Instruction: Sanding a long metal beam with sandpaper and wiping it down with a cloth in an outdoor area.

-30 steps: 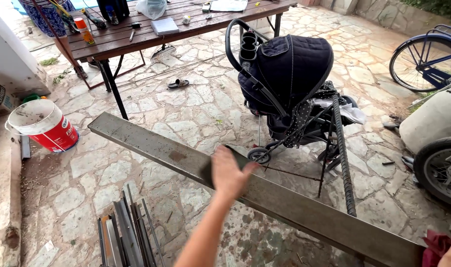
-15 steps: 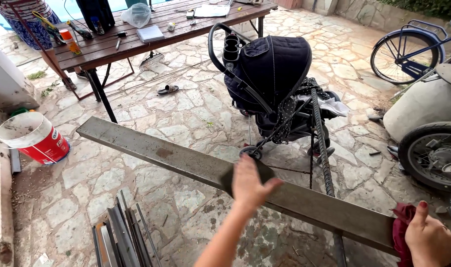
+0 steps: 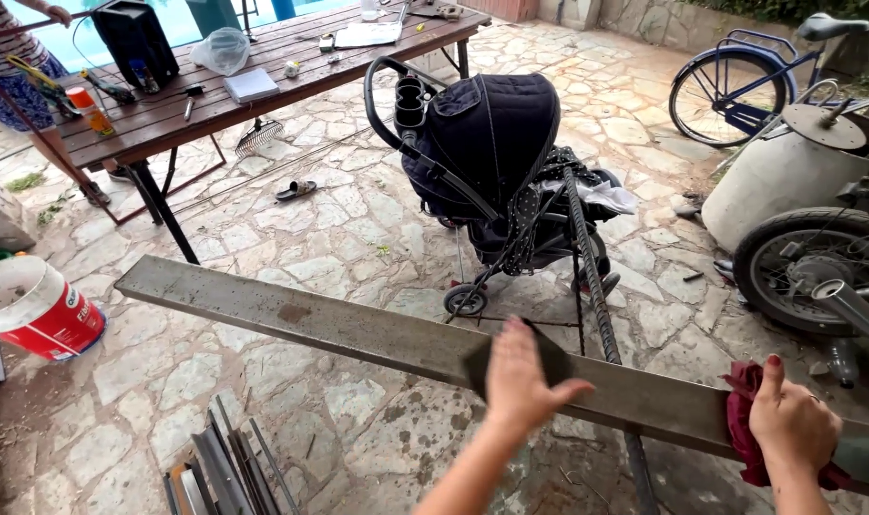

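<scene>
Your left hand (image 3: pixel 522 381) lies flat, fingers pressed together and thumb out, pressing a dark abrasive pad (image 3: pixel 549 355) onto the long grey steel beam (image 3: pixel 358 329) — the beam runs slantwise above the stone-paved floor (image 3: pixel 291 257), from near the red-and-white plastic bucket (image 3: pixel 36 307) at the left towards the lower right. Your right hand (image 3: pixel 792 422) is closed over the beam's right end, gripping a dark red rag (image 3: pixel 741 420) against the metal. Just behind the beam stands a navy blue pushchair (image 3: pixel 491 143), with a ribbed steel bar (image 3: pixel 592 267) leaning beside it — further back, a brown wooden worktop (image 3: pixel 234 95).
</scene>
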